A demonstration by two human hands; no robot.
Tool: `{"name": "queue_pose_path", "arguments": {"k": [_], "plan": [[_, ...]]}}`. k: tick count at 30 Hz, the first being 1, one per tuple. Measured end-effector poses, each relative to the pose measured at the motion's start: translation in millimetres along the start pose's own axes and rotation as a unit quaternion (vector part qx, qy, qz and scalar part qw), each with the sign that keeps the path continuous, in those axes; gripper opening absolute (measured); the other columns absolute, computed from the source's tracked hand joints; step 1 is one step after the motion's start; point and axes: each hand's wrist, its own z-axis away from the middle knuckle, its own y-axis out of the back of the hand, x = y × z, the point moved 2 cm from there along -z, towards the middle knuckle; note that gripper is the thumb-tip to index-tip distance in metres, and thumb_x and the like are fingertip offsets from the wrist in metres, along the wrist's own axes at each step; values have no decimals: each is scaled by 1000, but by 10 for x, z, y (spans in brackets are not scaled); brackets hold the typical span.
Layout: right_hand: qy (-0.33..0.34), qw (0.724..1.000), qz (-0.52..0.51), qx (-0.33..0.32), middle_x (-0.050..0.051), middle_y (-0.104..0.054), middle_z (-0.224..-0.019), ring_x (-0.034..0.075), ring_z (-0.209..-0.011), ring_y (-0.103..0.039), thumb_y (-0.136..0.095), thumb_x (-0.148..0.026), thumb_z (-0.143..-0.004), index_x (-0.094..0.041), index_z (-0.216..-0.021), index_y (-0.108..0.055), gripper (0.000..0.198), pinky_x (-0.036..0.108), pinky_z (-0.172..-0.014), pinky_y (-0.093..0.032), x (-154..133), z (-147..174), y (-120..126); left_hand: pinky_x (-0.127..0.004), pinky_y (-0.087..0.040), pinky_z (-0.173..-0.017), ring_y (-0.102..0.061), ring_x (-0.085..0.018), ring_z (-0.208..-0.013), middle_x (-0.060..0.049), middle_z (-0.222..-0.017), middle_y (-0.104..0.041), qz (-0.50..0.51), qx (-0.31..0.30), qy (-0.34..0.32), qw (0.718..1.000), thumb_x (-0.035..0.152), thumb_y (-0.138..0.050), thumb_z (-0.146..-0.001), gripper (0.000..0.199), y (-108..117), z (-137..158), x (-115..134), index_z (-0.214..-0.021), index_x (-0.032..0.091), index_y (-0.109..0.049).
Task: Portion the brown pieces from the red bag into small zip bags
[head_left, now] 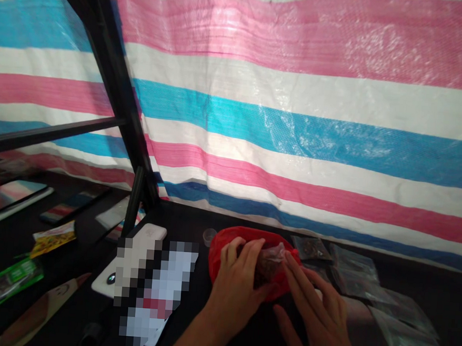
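Head view: clear bag (268,264) lies between both hands' fingers (251,252).

On my feed the striped sheet (299,104) across the top looks like woven plastic, creased and throwing glossy highlights. I read the frame (113,80) at upper left as dark metal, mostly matt, while the table (188,216) below looks matt black. At lower centre I see a red bag (218,246) of thin, slightly shiny plastic and a clear, crinkled film pouch (277,251) with rough, crumbly filling (262,271). The sleeves (406,317) at lower right are clear, glossy film. The cup (209,237) seems translucent plastic; the power bank (152,236), smooth white plastic. At lower left, the yellow packet (54,238) and green packet (20,277) show shiny film.
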Motion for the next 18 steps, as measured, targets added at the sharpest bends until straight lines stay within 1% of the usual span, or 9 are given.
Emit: {"name": "queue_pose_path", "arguments": {"k": [3, 5, 8, 12, 15, 18], "plan": [[13, 1000, 3, 1, 2, -59, -149, 30, -118, -60, -49, -36, -101, -28, -163, -24, 68, 43, -95, -46, -21, -20, 9, -51, -45, -110, -51, -33, -129, -11, -135, -62, -27, 28, 13, 999, 20, -69, -86, 54, 0, -3, -16, -139, 23, -57], [21, 1000, 8, -1, 2, -59, -148, 30, -119, -59, -50, -37, -100, -27, -163, -24, 68, 44, -95, -46, -20, -25, 7, -51, -44, -110, -50, -33, -131, -12, -137, -61, -46, 37, 11, 998, 19, -66, -89, 51, 4, -11, -35, -139, 23, -58], [28, 1000, 10, 3, 2, -58, -149, 30, -121, -58, -51, -34, -100, -27, -163, -26, 68, 45, -97, -45, -8, -9, -3, -53, -42, -112, -49, -33, -134, -12, -139, -60, -63, 23, 0, 998, 18, -64, -90, 52, 5, -27, -59, -141, 22, -57], [24, 1000, 1, 1, 3, -55, -152, 31, -123, -57, -54, -31, -99, -30, -161, -29, 67, 47, -99, -46, 5, 28, -21, -54, -42, -113, -48, -33, -136, -12, -141, -60, -50, 15, -9, 999, 21, -67, -89, 59, 2, -34, -73, -146, 24, -52], [25, 1000, -4, -2, 4, -48, -157, 32, -125, -55, -56, -30, -98, -32, -160, -31, 67, 48, -99, -47, 0, 46, -30, -50, -44, -112, -51, -30, -133, -9, -139, -62, -19, 29, -6, 999, 17, -64, -89, 55, 3, -27, -77, -143, 27, -56], [20, 1000, -10, -1, 3, -35, -165, 33, -126, -52, -57, -27, -97, -34, -160, -31, 68, 50, -99, -46, -8, 49, -31, -49, -44, -112, -51, -29, -132, -9, -139, -61, 18, 39, 23, 999, 18, -65, -89, 54, 9, -23, -79, -141, 27, -57]]}}
